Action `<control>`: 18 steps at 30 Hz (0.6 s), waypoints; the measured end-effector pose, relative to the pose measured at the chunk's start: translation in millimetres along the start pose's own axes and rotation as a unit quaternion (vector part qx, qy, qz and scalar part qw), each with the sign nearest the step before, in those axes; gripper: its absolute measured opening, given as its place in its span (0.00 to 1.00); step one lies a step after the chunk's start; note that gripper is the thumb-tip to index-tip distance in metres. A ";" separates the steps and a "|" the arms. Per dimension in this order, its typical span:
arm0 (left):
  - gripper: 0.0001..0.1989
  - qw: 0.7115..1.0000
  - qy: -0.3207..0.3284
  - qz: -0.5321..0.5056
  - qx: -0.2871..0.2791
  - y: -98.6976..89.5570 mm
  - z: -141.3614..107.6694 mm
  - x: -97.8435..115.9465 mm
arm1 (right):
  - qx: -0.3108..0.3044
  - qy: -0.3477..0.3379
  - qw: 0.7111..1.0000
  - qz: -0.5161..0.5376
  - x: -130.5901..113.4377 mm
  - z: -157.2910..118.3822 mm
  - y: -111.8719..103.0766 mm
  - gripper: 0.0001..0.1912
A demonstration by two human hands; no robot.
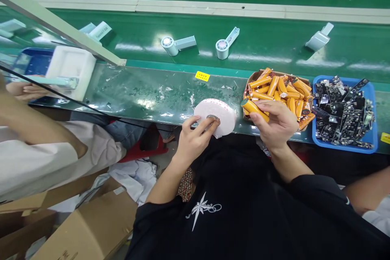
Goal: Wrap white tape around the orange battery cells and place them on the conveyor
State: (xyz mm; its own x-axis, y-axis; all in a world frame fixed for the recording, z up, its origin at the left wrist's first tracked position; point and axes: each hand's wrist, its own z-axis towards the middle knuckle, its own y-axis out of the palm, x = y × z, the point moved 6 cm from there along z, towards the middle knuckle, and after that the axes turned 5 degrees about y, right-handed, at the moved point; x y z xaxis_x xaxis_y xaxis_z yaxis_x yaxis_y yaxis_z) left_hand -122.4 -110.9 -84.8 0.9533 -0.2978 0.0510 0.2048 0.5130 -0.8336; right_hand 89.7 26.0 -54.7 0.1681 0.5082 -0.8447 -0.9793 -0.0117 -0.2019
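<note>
In my right hand (278,124) an orange cylindrical battery (255,109) is pinched between thumb and fingers, tilted, in front of a box full of similar batteries. My left hand (195,140) has its fingers at the core of a flat white roll of double-sided tape (225,115), with the thumb at its left edge. Red marks show along the roll's far rim. The roll is at the bench's near edge. Just beyond my right hand, the cardboard box of orange batteries (286,89) is partly hidden by it.
A blue tray of circuit boards (344,113) is right of the battery box. Light-blue handheld fans (223,48) lie on the green conveyor (137,40) beyond the bench. At left, a co-worker's arm (33,118) reaches toward a white foam box (73,69). Cardboard boxes (100,215) stand below.
</note>
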 end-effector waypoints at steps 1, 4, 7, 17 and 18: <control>0.28 1.000 -0.002 0.003 -0.002 0.8 0.9 0.8 | 0.004 -0.008 1.000 0.011 0.1 -1.4 2.0 0.14; 0.29 1.000 -0.007 0.015 -0.003 -0.1 5.5 2.4 | -0.044 0.008 0.998 0.049 4.2 -8.5 15.2 0.14; 0.30 0.999 0.006 0.048 0.021 -10.0 13.7 2.1 | -0.145 0.133 0.971 0.136 19.8 -12.9 28.1 0.19; 0.26 0.999 0.020 0.045 0.007 -23.7 31.3 -3.7 | -0.276 0.188 0.930 0.152 19.4 24.4 22.3 0.23; 0.25 0.998 -0.009 0.056 0.021 -22.6 31.0 -0.7 | -0.225 0.185 0.937 0.193 18.7 19.9 28.2 0.27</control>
State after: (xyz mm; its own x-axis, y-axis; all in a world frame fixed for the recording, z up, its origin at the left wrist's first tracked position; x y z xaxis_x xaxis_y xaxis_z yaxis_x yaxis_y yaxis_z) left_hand -120.8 -97.4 -49.0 0.9746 -0.2220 -0.0302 0.1059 0.5750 -0.8113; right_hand 63.0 52.3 -66.3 -0.0804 0.0598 -0.9950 -0.8428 -0.5371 0.0358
